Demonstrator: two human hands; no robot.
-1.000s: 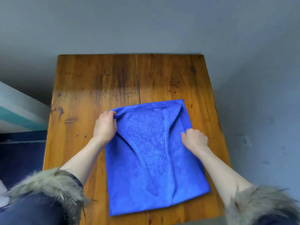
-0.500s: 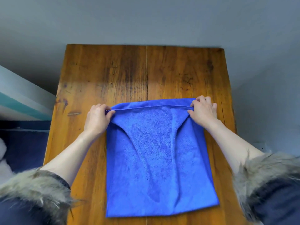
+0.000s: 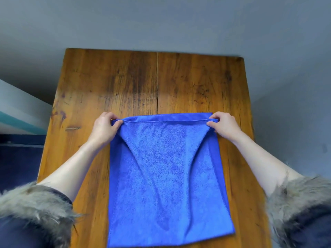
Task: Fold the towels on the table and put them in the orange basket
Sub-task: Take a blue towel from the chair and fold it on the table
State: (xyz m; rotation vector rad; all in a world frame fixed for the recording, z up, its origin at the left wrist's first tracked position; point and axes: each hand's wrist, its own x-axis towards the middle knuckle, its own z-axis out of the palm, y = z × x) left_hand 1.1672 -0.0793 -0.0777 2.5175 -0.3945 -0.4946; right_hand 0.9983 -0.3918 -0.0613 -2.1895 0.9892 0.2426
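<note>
Head view: a bright blue terry-cloth towel (image 3: 166, 179), rectangular, lies flat on a worn brown wooden bench (image 3: 136, 83) w/ a seam running down its middle. The left hand (image 3: 104, 127) pinches the towel's far-left corner; fingers (image 3: 109, 116) curl over the hem, thumb pressed against it from the near side, so they're clamped on the cloth. The right hand (image 3: 223, 125) does the same at the far-right corner, fingers curled round the hem and thumb tucked under. Between the 2 pinch points the far hem runs taut and nearly straight, lifted a bit off the bench. Beneath the fingers, a second layer of blue cloth shows beyond the raised hem, flat on the wood. From each pinched corner a diagonal crease runs inward toward the near end, making a funnel-shaped sag in the middle of the towel. The near end lies flat, its near-left corner reaching the bottom edge of the frame. Both forearms are bare; dark sleeves w/ grey-brown fur cuffs (image 3: 35, 203) sit at the lower corners. Beyond the fingers the bench top is bare wood, then a grey wall (image 3: 161, 22).
</note>
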